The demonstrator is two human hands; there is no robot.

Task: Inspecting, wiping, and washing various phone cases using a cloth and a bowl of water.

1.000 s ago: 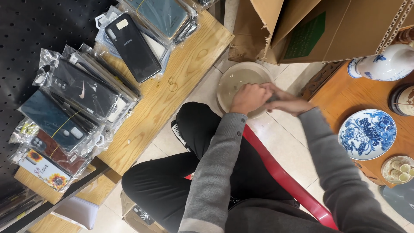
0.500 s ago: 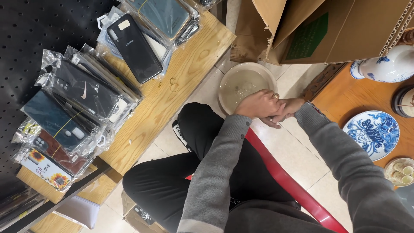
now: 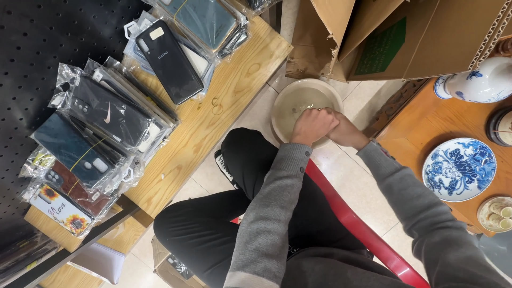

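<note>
Fingers of the left hand (image 3: 313, 125) are curled into a fist, and the right hand (image 3: 345, 130) presses against it from the side. Whether they pinch something small between them cannot be told, because the fist hides it.

Both hands are over the near edge of the round pale bowl (image 3: 298, 96), which sits on the tiled floor (image 3: 352, 176) and looks to have cloudy water in it. The step in hand seems to be washing or rubbing in that water. A next move would call for opening the fingers slowly, low over the bowl.

Behind the bowl stands a big cardboard box (image 3: 426, 37). A wooden shelf (image 3: 240, 69) holds bagged phone cases (image 3: 106, 114). A blue and white plate (image 3: 458, 169) lies on the brown table (image 3: 405, 122).
</note>
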